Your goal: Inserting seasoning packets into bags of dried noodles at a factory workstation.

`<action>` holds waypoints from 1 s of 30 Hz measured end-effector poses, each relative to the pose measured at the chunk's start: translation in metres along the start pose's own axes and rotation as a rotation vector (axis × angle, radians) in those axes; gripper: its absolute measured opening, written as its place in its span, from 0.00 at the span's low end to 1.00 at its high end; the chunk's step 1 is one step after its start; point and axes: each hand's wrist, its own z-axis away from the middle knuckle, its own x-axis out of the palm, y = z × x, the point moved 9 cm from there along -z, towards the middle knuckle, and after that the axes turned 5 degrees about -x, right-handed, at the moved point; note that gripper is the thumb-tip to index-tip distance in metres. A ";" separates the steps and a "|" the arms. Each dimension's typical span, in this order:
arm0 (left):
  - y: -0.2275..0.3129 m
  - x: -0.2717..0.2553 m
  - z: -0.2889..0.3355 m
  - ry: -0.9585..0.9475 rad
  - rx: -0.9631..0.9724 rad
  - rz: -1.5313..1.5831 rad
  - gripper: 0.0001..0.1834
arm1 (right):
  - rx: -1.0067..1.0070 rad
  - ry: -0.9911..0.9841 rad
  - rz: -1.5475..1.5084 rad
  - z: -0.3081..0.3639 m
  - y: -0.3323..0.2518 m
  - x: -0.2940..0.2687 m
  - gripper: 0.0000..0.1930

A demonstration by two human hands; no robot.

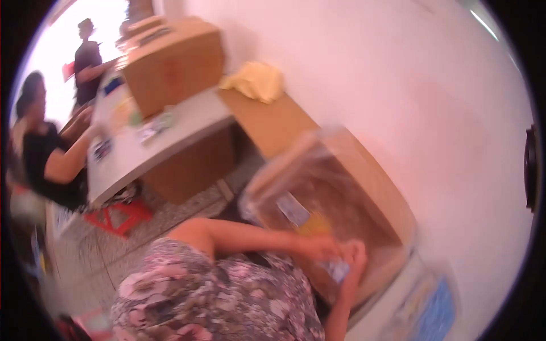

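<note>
My left hand (pixel 319 248) and my right hand (pixel 355 254) meet over an open cardboard box (pixel 372 190) lined with clear plastic. Both are closed, with the fingers pinched together. Just below them hangs a small whitish-blue plastic packet (pixel 338 270), apparently gripped between the two. Motion blur hides the exact finger contact and what the packet contains. Inside the box lie a pale flat packet (pixel 293 208) and a yellow item (pixel 315 225), partly covered by my left forearm.
A long white table (pixel 187 122) to the left carries a large closed carton (pixel 173 65) and small items. Yellow cloth (pixel 259 81) rests on a cardboard flap. One person (pixel 54 150) sits by the table; another stands beyond. A red stool (pixel 119 217) is underneath. Blue bagged items (pixel 435 310) lie right.
</note>
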 end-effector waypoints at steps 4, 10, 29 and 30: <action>0.006 0.010 0.009 0.061 0.217 -0.144 0.12 | -0.251 -0.016 0.050 -0.001 0.012 0.012 0.09; 0.006 0.005 0.016 -0.088 -0.123 0.219 0.10 | -0.155 0.126 0.160 -0.010 0.007 0.007 0.14; -0.007 -0.090 0.026 0.395 -0.204 0.169 0.11 | -0.082 -0.631 0.940 0.044 0.129 0.046 0.09; -0.020 -0.099 0.028 0.403 -0.281 0.076 0.10 | 0.083 -0.495 0.641 0.021 0.077 0.047 0.12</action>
